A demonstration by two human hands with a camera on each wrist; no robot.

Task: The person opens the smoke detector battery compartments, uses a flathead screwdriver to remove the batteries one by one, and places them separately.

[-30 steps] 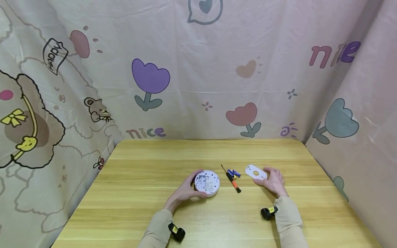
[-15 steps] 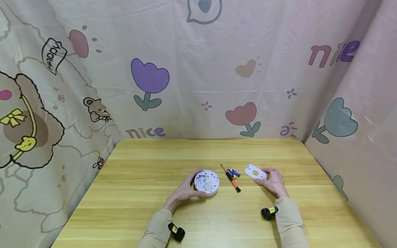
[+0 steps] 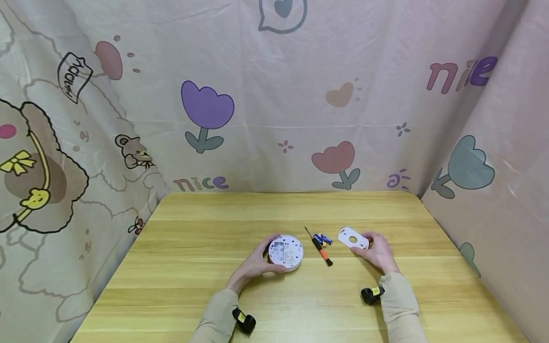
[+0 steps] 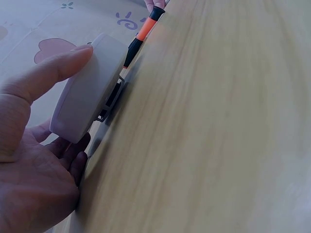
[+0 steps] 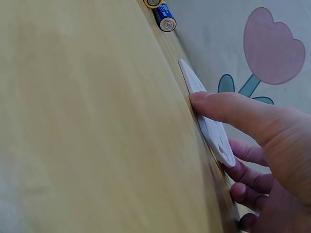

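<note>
My left hand (image 3: 256, 261) holds a round white smoke detector (image 3: 286, 253) by its edge, thumb on the near side and fingers on the far side. Its labelled back faces up; in the left wrist view the detector (image 4: 90, 92) shows its smooth side wall and a dark, bracket-like part beneath, close to the tabletop. My right hand (image 3: 379, 252) pinches the right end of a flat white mounting plate (image 3: 349, 236) with a round central hole. Seen from the right wrist, the plate (image 5: 206, 116) lies low against the table, the thumb on its near edge and fingers behind.
Between the hands lies a black-and-orange screwdriver (image 3: 324, 256), its tip pointing away. Several blue batteries (image 3: 324, 239) sit together just beside its shaft. The wooden table (image 3: 193, 286) ends at a printed curtain (image 3: 257, 157) behind; more curtain hangs at both sides.
</note>
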